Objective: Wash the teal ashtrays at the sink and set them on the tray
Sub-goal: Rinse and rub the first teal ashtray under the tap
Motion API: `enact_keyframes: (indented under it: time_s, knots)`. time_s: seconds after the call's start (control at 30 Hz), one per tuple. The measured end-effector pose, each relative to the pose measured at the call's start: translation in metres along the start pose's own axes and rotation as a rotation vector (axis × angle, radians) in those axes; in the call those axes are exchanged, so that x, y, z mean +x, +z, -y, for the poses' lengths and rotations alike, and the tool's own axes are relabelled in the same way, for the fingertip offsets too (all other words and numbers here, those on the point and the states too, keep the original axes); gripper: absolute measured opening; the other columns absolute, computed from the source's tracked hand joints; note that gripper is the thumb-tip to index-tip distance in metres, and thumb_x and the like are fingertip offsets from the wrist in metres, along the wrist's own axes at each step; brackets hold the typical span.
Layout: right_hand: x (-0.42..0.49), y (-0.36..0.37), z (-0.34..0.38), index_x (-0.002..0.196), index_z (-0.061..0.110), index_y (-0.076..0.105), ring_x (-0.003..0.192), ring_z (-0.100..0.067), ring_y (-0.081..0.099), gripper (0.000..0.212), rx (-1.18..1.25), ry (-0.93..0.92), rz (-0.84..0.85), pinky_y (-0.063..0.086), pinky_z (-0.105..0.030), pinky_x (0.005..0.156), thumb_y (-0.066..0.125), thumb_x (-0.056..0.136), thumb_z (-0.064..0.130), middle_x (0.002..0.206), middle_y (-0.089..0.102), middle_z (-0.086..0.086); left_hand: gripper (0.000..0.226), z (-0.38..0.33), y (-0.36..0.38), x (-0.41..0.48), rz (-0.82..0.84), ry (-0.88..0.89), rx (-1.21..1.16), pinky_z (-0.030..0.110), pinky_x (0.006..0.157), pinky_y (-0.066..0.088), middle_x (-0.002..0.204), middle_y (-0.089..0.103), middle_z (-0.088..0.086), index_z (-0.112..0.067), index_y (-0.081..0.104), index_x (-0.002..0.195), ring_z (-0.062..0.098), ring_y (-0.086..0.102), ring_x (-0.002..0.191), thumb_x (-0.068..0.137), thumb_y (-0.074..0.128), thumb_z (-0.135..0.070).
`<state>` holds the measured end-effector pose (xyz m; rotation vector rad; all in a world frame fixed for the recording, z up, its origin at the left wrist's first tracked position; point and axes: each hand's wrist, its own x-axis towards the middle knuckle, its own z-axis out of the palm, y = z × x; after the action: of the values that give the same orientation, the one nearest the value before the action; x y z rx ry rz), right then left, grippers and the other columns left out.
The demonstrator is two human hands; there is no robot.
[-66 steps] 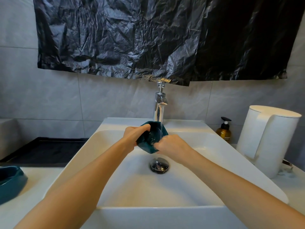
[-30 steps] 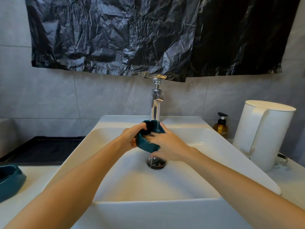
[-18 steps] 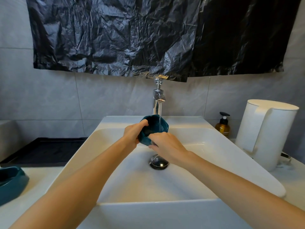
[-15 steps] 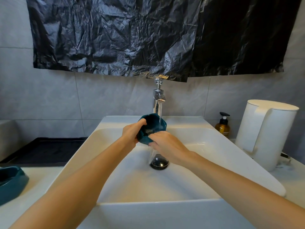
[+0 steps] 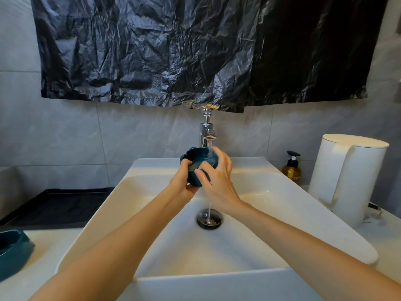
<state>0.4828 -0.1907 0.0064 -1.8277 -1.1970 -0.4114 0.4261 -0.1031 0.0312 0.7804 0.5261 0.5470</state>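
- Step in hand: washing. The teal ashtray [image 5: 196, 164] sat tilted under the running faucet [image 5: 207, 132], above the sink [image 5: 282, 192].
- Left grip [image 5: 184, 183] cupped it from below, fingers curled round its wall.
- Right grip [image 5: 217, 177] pinched the rim, thumb outside, fingertips blurred; probably rubbing.
- Second ashtray [image 5: 13, 250] lay on the desk [image 5: 50, 246], far left.
- Next, I'd judge: finish the rinse, then carry it left to the black tray [image 5: 60, 203]; wet glaze calls for a firm hold.

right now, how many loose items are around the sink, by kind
teal ashtrays: 2 (one held, one at far left)
black tray: 1
amber pump bottle: 1
white kettle: 1
total: 5
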Motion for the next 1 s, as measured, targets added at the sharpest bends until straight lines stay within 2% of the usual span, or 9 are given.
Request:
enact_keyframes:
  time_s: [0.07,0.17,0.27,0.33,0.47,0.57,0.73,0.87,1.0]
  knots:
    - [0.0,0.0,0.005,0.087,0.022,0.056,0.144,-0.016,0.002,0.015,0.137,0.124,-0.026,0.016,-0.027,0.106,0.048,0.098,0.029,0.157,0.006,0.004,0.036,0.002,0.005,-0.004,0.027,-0.019,-0.049,0.035,0.06,0.054,0.119,0.061,0.016,-0.007,0.053,0.122,0.026,0.059,0.099,0.09,0.056,-0.022]
    - [-0.002,0.003,0.009,0.087,0.019,0.052,0.122,-0.016,0.042,0.014,0.393,0.239,-0.06,0.038,-0.014,0.09,0.048,0.098,0.027,0.137,0.037,-0.007,0.033,0.005,0.009,-0.007,0.059,-0.042,-0.099,0.038,0.073,0.054,0.122,0.059,0.018,-0.006,0.053,0.121,0.03,0.056,0.107,0.091,0.056,-0.019]
    - [0.002,0.01,0.006,0.091,0.021,0.046,0.09,-0.008,0.049,0.01,0.381,0.336,-0.181,0.04,-0.012,0.065,0.049,0.097,0.028,0.115,0.051,-0.004,0.037,0.01,0.01,-0.008,0.036,-0.047,-0.059,0.037,0.069,0.052,0.122,0.059,0.018,-0.005,0.05,0.126,0.029,0.057,0.102,0.091,0.055,-0.018]
    - [0.008,0.014,0.006,0.1,0.028,0.044,0.09,-0.014,0.053,0.007,0.441,0.485,-0.233,0.049,-0.026,0.072,0.049,0.096,0.028,0.117,0.055,-0.005,0.043,0.014,0.009,-0.005,-0.017,-0.019,0.003,0.037,0.061,0.052,0.123,0.059,0.018,-0.004,0.049,0.129,0.029,0.058,0.1,0.09,0.058,-0.018]
    - [0.01,0.02,0.0,0.139,0.04,0.024,0.117,-0.027,0.049,0.051,0.731,0.607,-0.074,0.052,-0.049,0.091,0.045,0.097,0.02,0.139,0.036,-0.005,0.041,0.012,0.004,-0.002,-0.062,0.025,0.096,0.046,0.077,0.051,0.125,0.058,0.02,-0.001,0.049,0.129,0.031,0.056,0.096,0.093,0.054,-0.02]
    - [0.012,0.014,-0.007,0.15,0.027,0.01,0.127,-0.027,0.044,0.061,0.765,0.623,0.002,0.045,-0.039,0.101,0.04,0.099,0.014,0.145,0.036,-0.006,0.041,0.009,0.002,-0.002,-0.054,0.036,0.16,0.044,0.077,0.05,0.129,0.054,0.022,-0.001,0.046,0.131,0.034,0.055,0.105,0.095,0.052,-0.019]
    - [0.027,0.011,-0.01,0.128,0.019,0.042,0.106,-0.027,0.058,0.03,0.688,0.746,-0.046,0.05,-0.035,0.078,0.033,0.103,0.031,0.124,0.057,-0.01,0.038,0.013,0.005,-0.004,-0.073,0.029,0.178,0.046,0.079,0.05,0.129,0.054,0.022,-0.001,0.043,0.132,0.039,0.053,0.116,0.096,0.049,-0.014]
    - [0.031,0.008,-0.019,0.134,0.017,0.043,0.116,-0.024,0.053,0.042,0.598,0.711,0.077,0.045,-0.037,0.095,0.023,0.104,0.04,0.13,0.054,-0.008,0.035,0.009,-0.005,0.001,-0.085,0.04,0.282,0.045,0.081,0.051,0.126,0.055,0.019,-0.005,0.045,0.13,0.034,0.054,0.112,0.095,0.046,-0.011]
    - [0.021,0.011,-0.017,0.14,0.019,0.034,0.117,-0.022,0.053,0.036,0.63,0.551,0.204,0.047,-0.034,0.095,0.026,0.105,0.024,0.131,0.051,-0.007,0.026,0.002,-0.015,0.005,-0.103,0.05,0.37,0.04,0.077,0.052,0.118,0.058,0.016,-0.009,0.049,0.119,0.03,0.056,0.104,0.093,0.045,-0.011]
